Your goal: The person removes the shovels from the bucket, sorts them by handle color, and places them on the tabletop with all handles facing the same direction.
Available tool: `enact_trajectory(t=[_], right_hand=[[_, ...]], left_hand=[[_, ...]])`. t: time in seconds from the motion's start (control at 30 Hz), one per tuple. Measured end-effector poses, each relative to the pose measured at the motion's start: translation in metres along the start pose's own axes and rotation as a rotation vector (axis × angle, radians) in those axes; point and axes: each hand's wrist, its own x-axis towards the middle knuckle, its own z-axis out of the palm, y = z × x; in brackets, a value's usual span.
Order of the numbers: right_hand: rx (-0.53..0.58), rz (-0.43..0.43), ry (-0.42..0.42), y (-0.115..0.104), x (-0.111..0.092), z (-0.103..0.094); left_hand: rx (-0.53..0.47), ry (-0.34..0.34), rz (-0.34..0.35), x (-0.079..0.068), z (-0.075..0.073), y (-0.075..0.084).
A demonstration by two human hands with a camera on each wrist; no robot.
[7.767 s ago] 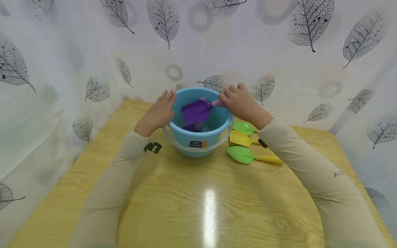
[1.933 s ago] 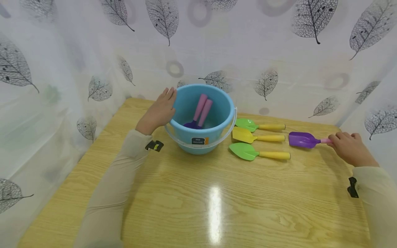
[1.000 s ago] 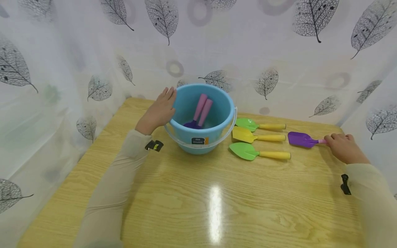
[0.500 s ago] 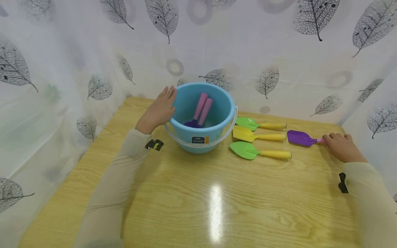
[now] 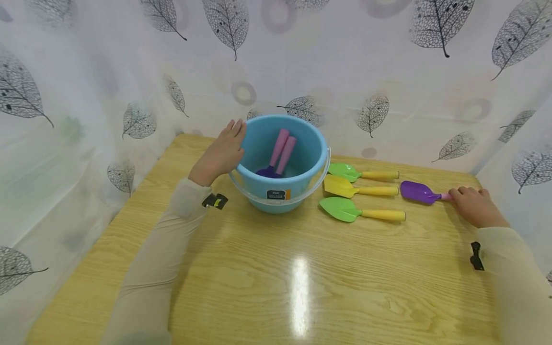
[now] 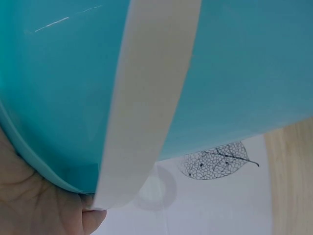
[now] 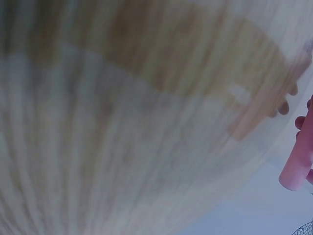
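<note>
My left hand (image 5: 219, 155) rests flat against the left rim of a light blue bucket (image 5: 307, 148), fingers straight. In the left wrist view, the palm (image 6: 39, 205) touches the rim beside the bucket's pale carrying handle (image 6: 146, 88). Two shovels with pink handles (image 5: 286, 155) lean inside the bucket, their purple blades partly hidden. At the table's right side, my right hand (image 5: 476, 206) grips the pink handle of a purple toy shovel (image 5: 418, 192), whose blade lies at the table top. The right wrist view catches that pink handle (image 7: 298, 159) with fingertips around it.
Between bucket and purple shovel lie a green trowel (image 5: 343, 171), a yellow shovel (image 5: 338, 186) and another green trowel (image 5: 340, 209), all with yellow handles pointing right. A leaf-patterned curtain (image 5: 267, 81) borders the wooden table (image 5: 241, 278) behind and at the sides.
The right hand has carried the purple shovel from above the bucket to the table's right side, then shifted it slightly left. The left hand keeps its place. Little moves in the last half second.
</note>
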Motion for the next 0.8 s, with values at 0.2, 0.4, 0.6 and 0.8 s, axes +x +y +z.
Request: enact_trajectory(t=[0.2, 0.4, 0.6, 0.8], right_hand=[[0.006, 0.007, -0.012, -0.0003, 0.0004, 0.0015], [0.029, 0.011, -0.018, -0.0004, -0.0012, 0.0029], [0.024, 0.023, -0.038, -0.0027, -0.002, 0.0008], [0.035, 0.023, -0.04, -0.0031, -0.0021, 0.0009]], left_hand=[[-0.015, -0.004, -0.013, -0.0002, -0.0003, -0.0003], [-0.014, -0.004, -0.013, -0.0012, -0.0011, 0.0016], [-0.001, 0.003, 0.0, -0.0013, -0.001, 0.0014], [-0.007, 0.0, -0.007, -0.0016, -0.0011, 0.0016]])
